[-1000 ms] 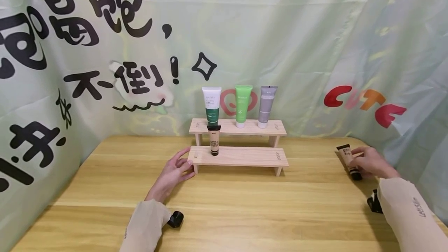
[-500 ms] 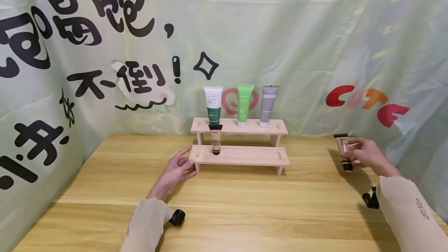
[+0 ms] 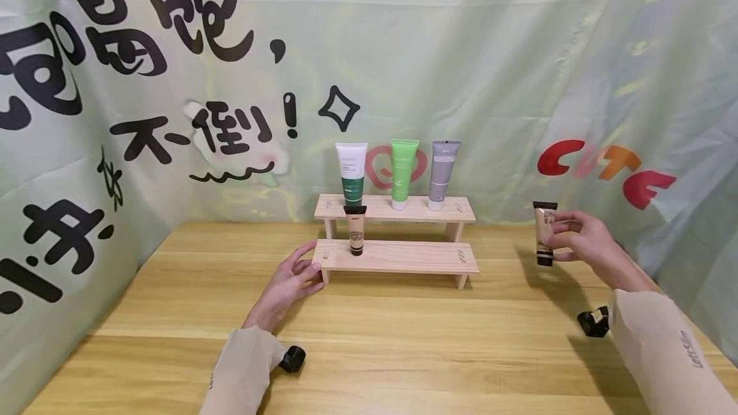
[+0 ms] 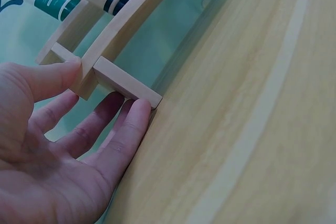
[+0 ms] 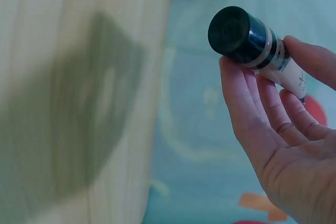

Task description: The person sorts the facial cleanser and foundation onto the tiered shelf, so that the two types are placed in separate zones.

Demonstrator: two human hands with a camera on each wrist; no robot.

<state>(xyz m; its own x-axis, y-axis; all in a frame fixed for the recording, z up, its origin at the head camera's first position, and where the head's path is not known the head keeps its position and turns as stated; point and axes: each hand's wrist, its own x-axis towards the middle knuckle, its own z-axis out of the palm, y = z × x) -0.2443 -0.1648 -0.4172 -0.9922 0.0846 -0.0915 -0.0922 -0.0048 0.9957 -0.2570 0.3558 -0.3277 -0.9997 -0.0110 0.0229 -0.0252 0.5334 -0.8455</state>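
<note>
At the right, my right hand (image 3: 590,248) pinches a small beige cosmetic tube (image 3: 544,223) with black ends, holding it above the table, nearly upright. In the right wrist view the tube's round black cap (image 5: 236,32) sticks out past thumb and fingers. My left hand (image 3: 285,290) holds the left end of a two-step wooden display stand (image 3: 409,258); in the left wrist view, the thumb (image 4: 58,80) lies against the board and fingertips touch the leg (image 4: 128,80). A matching beige tube (image 3: 356,232) stands on the lower step's left part.
On the upper step stand a white-and-green tube (image 3: 352,168), a green tube (image 3: 403,171) and a grey-purple tube (image 3: 442,171). The stand rests on a wooden table (image 3: 392,351). A printed cloth (image 3: 490,69) hangs behind and around it.
My right hand has lifted the beige tube off the table, moved it leftward and turned it from tilted to nearly upright. My left hand has stayed at the stand.
</note>
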